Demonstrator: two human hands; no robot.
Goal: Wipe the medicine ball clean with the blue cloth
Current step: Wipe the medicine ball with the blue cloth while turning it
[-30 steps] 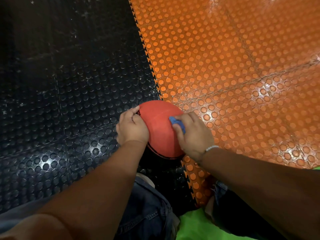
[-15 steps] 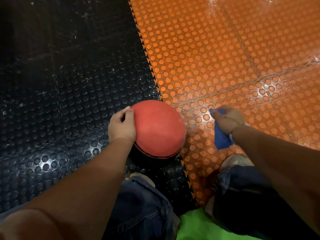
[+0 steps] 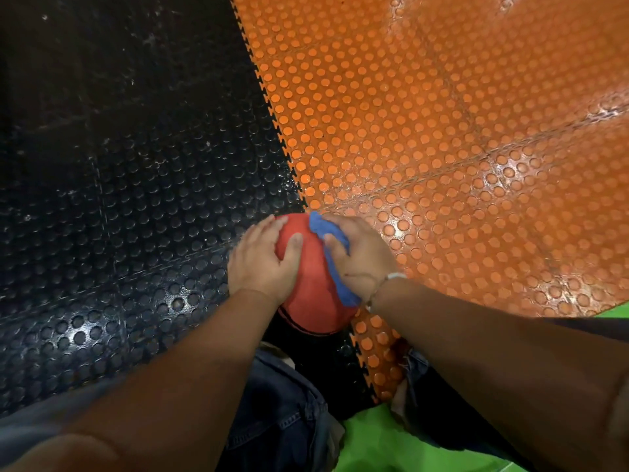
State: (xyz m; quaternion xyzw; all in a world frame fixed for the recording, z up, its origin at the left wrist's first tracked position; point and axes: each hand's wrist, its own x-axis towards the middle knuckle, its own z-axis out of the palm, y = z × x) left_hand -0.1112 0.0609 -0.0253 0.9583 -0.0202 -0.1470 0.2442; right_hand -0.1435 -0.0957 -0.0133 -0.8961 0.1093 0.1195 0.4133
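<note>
Wiping looks partway done: red medicine ball (image 3: 315,294) sits on the floor (image 3: 136,172), left hand (image 3: 262,264) spread flat steadying it, right hand (image 3: 362,258) gripping the blue cloth (image 3: 342,289) against its right side; underside probably remains

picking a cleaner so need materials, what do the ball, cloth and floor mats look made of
Ball: likely rubber, matte red, finely grainy, with a dark line near its bottom.
Cloth: soft blue fabric, kind unclear; it bunches and drapes over the curve.
Orange mat and black mat: probably moulded rubber or plastic, glossy; raised round studs, toothed interlocking edges, glare spots.
</note>
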